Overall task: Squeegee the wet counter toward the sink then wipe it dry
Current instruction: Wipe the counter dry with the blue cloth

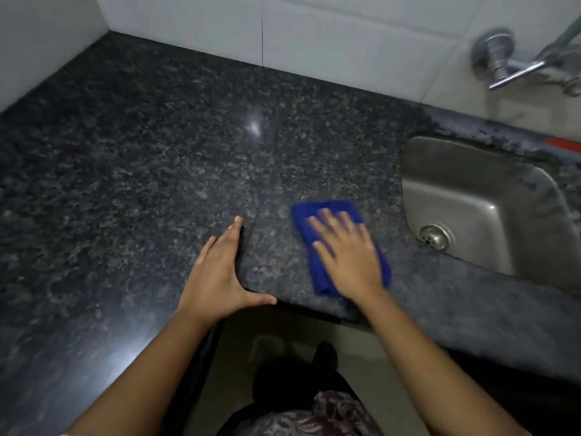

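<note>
A folded blue cloth [309, 217] lies flat on the dark speckled granite counter [157, 152], a little left of the steel sink [490, 209]. My right hand [349, 256] presses down on the cloth with fingers spread, and it looks blurred. My left hand [220, 272] rests flat on the counter at the inner corner of its front edge, fingers together and thumb stretched along the edge, holding nothing. No squeegee is in view.
White tiled walls [314, 36] close off the back and left of the L-shaped counter. A chrome wall tap [503, 61] hangs above the sink, whose drain [435, 236] shows. A red strip [562, 143] lies behind the sink. The floor and my legs are below.
</note>
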